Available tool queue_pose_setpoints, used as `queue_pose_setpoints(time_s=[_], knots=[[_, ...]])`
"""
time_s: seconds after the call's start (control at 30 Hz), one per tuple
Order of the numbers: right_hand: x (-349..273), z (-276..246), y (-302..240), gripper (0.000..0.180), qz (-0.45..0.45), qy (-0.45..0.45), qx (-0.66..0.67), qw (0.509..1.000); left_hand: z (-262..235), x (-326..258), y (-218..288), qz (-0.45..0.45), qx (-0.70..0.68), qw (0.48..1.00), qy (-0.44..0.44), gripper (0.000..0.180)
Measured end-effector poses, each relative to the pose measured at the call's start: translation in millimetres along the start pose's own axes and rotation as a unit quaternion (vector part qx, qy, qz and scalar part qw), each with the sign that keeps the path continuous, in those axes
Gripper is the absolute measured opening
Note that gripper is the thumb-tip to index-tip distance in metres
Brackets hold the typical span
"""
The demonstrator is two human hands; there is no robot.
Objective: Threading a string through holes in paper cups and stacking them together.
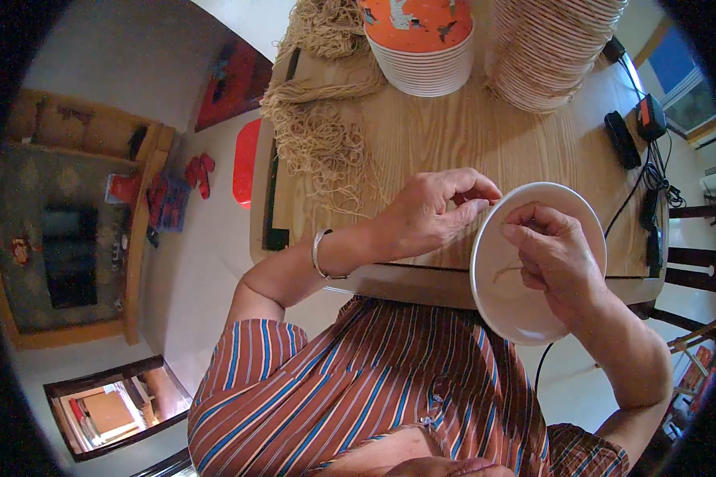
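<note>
A round white paper bowl or bucket (485, 306) sits tilted at the table's near edge, its mouth facing up. At its far left rim is my left hand (433, 208), thumb and forefinger curled together in a pinch; what they grip, if anything, is too small to make out. My right hand (553, 253) reaches over the opening with its fingers closed. From beneath it a short beige cord (507, 273) trails against the white inside. A tangled bundle of similar beige cord (320, 143) lies on the table beyond my left hand.
An orange-topped stack of nested white buckets (422, 56) stands on the wooden table (453, 139). Right of it rises a taller stack with cord-like ridges (549, 56). Black cables with an adapter (651, 119) run along the right edge. A red stool (247, 163) stands at the left.
</note>
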State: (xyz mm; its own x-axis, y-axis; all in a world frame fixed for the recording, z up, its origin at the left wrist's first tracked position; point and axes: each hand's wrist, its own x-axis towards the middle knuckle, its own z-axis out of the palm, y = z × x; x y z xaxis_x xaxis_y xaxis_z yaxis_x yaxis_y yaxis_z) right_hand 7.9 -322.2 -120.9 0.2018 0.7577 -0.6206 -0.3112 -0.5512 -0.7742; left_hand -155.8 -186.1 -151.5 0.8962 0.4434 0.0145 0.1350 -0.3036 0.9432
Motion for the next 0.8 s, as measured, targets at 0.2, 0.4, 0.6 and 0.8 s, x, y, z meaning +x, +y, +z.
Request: queue_pose_setpoints(time_s=[0.2,0.4,0.6,0.8], knots=[[1.3,-2.5,0.8,0.011,-0.008,-0.02,0.021,1.0,1.9,0.0,1.9,0.0,-0.004,1.0,0.0,0.02],[1.6,-1.4,0.6,0.01,-0.007,-0.025,0.025,0.999,3.0,-2.3,1.3,0.016,-0.016,1.0,0.016,0.02],[-0.9,3.7,-6.3,0.008,0.007,-0.013,0.009,1.0,1.0,-4.6,3.3,0.0,-0.029,1.0,0.003,0.021],[-0.9,5.9,-7.0,0.01,0.004,-0.01,0.002,1.0,1.7,-6.6,2.7,0.002,-0.046,0.999,0.016,0.02]])
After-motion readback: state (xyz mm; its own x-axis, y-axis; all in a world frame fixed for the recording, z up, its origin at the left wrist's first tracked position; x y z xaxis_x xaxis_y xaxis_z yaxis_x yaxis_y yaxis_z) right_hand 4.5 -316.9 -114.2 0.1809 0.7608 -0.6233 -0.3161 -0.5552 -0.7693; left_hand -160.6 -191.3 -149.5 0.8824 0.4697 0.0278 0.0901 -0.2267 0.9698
